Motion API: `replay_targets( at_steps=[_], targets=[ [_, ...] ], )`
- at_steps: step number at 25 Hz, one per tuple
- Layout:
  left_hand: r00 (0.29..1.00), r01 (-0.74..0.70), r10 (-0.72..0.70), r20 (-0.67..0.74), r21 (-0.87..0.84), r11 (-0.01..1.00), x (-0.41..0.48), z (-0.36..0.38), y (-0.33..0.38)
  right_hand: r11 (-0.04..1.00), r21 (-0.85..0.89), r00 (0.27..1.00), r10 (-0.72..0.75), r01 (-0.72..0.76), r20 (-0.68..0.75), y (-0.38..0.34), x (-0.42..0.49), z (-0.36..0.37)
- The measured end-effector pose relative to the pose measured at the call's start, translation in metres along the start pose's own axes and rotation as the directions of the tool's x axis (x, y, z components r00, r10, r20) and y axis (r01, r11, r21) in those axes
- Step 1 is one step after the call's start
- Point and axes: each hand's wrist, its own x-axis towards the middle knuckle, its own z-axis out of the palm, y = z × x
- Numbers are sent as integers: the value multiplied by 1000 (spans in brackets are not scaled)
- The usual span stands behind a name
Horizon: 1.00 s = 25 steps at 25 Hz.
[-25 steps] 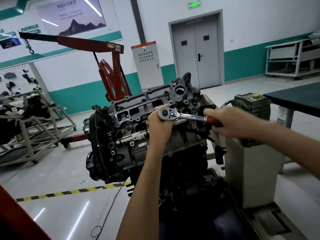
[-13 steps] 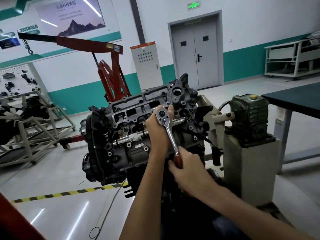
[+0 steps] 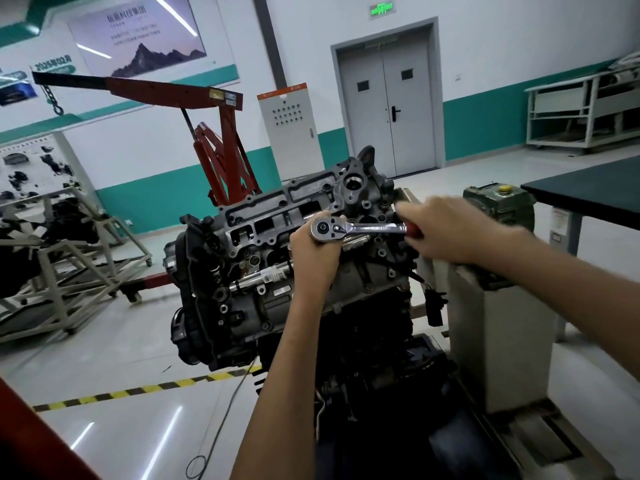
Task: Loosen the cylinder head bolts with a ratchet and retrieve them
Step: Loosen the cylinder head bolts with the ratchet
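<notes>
As our left hand (image 3: pixel 317 256) clasps the chrome, red-handled ratchet (image 3: pixel 367 229), its handle runs to three o'clock, gripped by our right hand (image 3: pixel 446 233).

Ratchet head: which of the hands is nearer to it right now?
Left. The left hand is curled round the ratchet head; the right hand grips the red handle at the other end.

Your left hand (image 3: pixel 317 252) and right hand (image 3: pixel 446 233) are bare. Your forearms (image 3: pixel 277 375) are bare too, slim, uncovered as far as shown.
</notes>
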Motion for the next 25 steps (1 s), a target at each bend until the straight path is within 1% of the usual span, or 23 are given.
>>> replay_targets(
  at_steps=[1,2,3,5,6,7,8,9,10,11,12,13,14,15,16,17,19,21,22,23,24,25],
  targets=[
    [1000,-11,12,-25,12,1000,-1,1,1,993,103,998,61,-61,6,-14,-16,16],
    [998,-24,26,-58,23,999,-1,2,2,963,237,991,133,-131,8,-34,-33,32],
    [996,-39,41,-84,25,999,-1,4,2,898,392,978,210,-199,16,-58,-46,48],
    [995,-58,55,-88,-22,998,0,9,0,680,680,943,328,-274,52,-106,-55,72],
    [996,-51,46,-78,-61,997,-1,10,1,575,770,933,354,-276,69,-125,-54,79],
    [998,-32,26,-63,-87,996,-1,11,2,521,812,928,366,-264,66,-135,-53,85],
    [999,-11,7,-46,-93,996,-2,11,2,526,810,928,369,-258,56,-134,-52,85],
    [999,6,-9,-31,-84,996,-2,10,1,582,775,936,351,-247,35,-123,-53,80],
    [1000,17,-19,-20,-70,997,-2,8,0,669,709,953,303,-222,13,-103,-53,74],
    [1000,18,-19,-12,-60,998,-1,7,0,773,607,975,221,-184,13,-79,-51,64],
    [1000,14,-14,1,-52,999,0,6,0,875,467,991,130,-131,35,-52,-44,52],
    [1000,9,-8,17,-42,999,1,5,-1,952,298,997,54,-69,57,-26,-32,38],
    [999,8,-6,33,-32,999,2,5,-2,991,136,998,-2,-6,56,-4,-18,22],
    [999,13,-12,44,-26,1000,3,5,-2,999,16,998,-52,51,36,11,-3,6],
    [999,21,-20,45,-26,999,3,4,-2,993,-58,995,-103,103,11,19,9,-5],
    [999,21,-20,41,-27,999,2,2,-2,987,-89,991,-136,136,-1,21,16,-10],
    [999,-13,13,33,-12,1000,1,-1,-4,993,-49,995,-103,104,10,13,7,-3],
    [998,-68,69,-6,19,997,-1,-2,-4,992,124,999,10,-15,34,-10,-21,24],
    [996,-77,77,-35,17,997,-3,0,-4,962,250,994,102,-109,40,-28,-35,38],
    [996,-69,69,-62,1,998,-4,4,-3,897,393,978,201,-204,48,-51,-45,51],
    [996,-51,49,-79,-26,998,-4,8,-1,796,542,957,284,-270,60,-77,-52,63],
    [996,-40,35,-87,-53,998,-4,12,0,671,678,937,340,-300,77,-103,-55,71]
  ],
)
